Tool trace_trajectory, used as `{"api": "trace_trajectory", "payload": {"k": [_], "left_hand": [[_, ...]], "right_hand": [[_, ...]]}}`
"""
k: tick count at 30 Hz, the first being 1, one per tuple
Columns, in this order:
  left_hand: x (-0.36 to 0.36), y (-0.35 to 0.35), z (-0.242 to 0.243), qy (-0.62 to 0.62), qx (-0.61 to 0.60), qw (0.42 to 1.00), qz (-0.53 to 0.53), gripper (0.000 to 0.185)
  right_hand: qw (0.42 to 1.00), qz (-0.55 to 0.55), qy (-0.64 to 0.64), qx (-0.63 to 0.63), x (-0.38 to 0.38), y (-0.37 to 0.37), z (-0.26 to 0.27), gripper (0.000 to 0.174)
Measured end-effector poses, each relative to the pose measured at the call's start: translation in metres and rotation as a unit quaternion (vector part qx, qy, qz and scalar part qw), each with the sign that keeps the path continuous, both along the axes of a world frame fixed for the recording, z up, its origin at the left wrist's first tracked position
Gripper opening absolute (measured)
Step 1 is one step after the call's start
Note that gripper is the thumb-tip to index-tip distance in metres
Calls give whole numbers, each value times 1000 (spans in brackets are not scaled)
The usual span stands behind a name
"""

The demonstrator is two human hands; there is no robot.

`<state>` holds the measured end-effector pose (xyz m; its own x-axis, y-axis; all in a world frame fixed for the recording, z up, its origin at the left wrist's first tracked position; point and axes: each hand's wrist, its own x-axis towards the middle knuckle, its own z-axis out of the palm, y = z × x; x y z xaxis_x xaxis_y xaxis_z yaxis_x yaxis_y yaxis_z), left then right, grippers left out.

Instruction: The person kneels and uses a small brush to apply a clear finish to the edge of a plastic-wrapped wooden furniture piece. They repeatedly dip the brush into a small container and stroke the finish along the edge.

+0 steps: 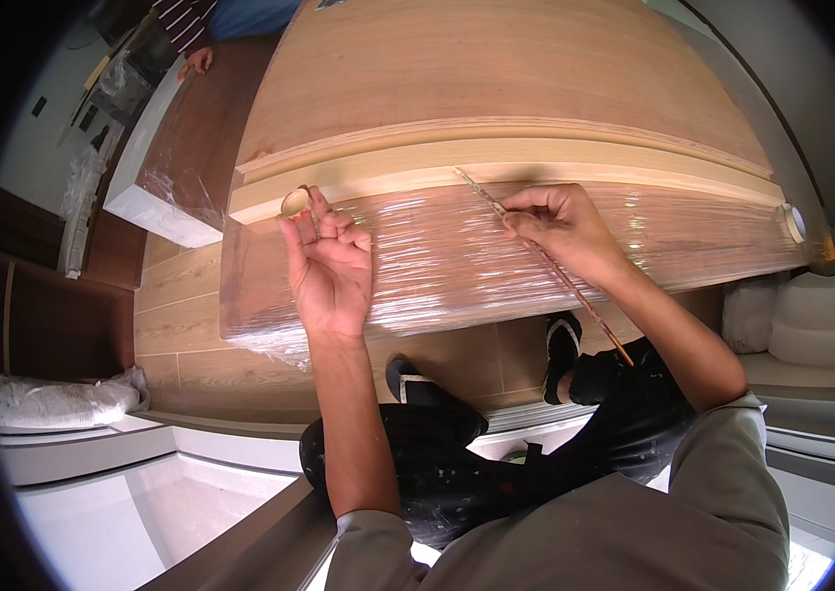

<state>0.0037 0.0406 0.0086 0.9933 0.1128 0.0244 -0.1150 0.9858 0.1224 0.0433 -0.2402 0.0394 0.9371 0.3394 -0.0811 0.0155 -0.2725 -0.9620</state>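
My left hand [330,270], palm up, holds a small round cup or lid [296,202] between thumb and fingertips; its inside looks yellowish. In my right hand [561,221] is a thin, stained artist's paintbrush [572,288], pinched near its upper end. The brush's tip lies over a pale wooden strip [388,177], though whether it touches cannot be told. That long strip rests along plastic-wrapped wooden panelling [440,266], beside a large wooden panel [499,74]. Reddish smears mark my left fingers.
A roll of tape [794,223] stands at the strip's right end. Another person's hand [197,62] rests on a wrapped brown-and-white box [188,162] at upper left. White cushions [827,318] lie at right, and a wrapped bundle [63,399] at lower left.
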Motion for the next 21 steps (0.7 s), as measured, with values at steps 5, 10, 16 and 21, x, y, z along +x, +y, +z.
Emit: {"api": "trace_trajectory", "payload": {"k": [5,10,16,21], "left_hand": [[0,-2,1,9,13,1000,15,34],[0,-3,2,16,17,999,23,34],[0,-2,2,6,18,1000,16,36],[0,-2,1,6,16,1000,16,36]], "right_hand": [[1000,-3,2,-20,0,-3,1,21],[1000,-10,-6,10,-1,-7,-2,21],[1000,-2,-12,9,0,-11,-2,21],[1000,-11,9,8,-1,-14,0,20]]}}
